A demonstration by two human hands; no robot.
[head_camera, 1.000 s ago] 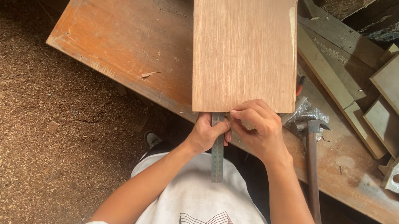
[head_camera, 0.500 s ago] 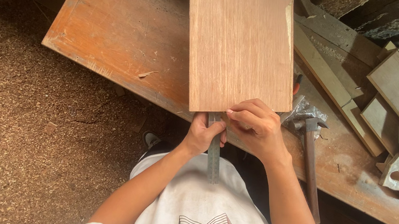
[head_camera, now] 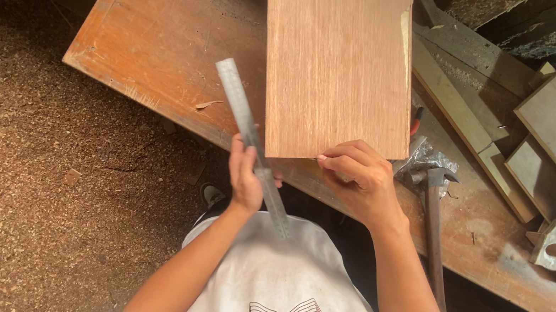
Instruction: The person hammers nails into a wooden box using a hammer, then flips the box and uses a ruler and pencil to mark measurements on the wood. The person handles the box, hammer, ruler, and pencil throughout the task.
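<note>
The left hand (head_camera: 244, 177) grips a metal ruler (head_camera: 251, 142), tilted beside the board's (head_camera: 337, 63) left edge. The right hand (head_camera: 359, 181) pinches the board's near edge, over the worktop's (head_camera: 164, 41) front edge.

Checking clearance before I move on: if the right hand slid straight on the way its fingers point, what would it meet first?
The right hand points left along the wooden board's near edge; it would probably meet the metal ruler in the left hand first, though depth is unclear.
</note>
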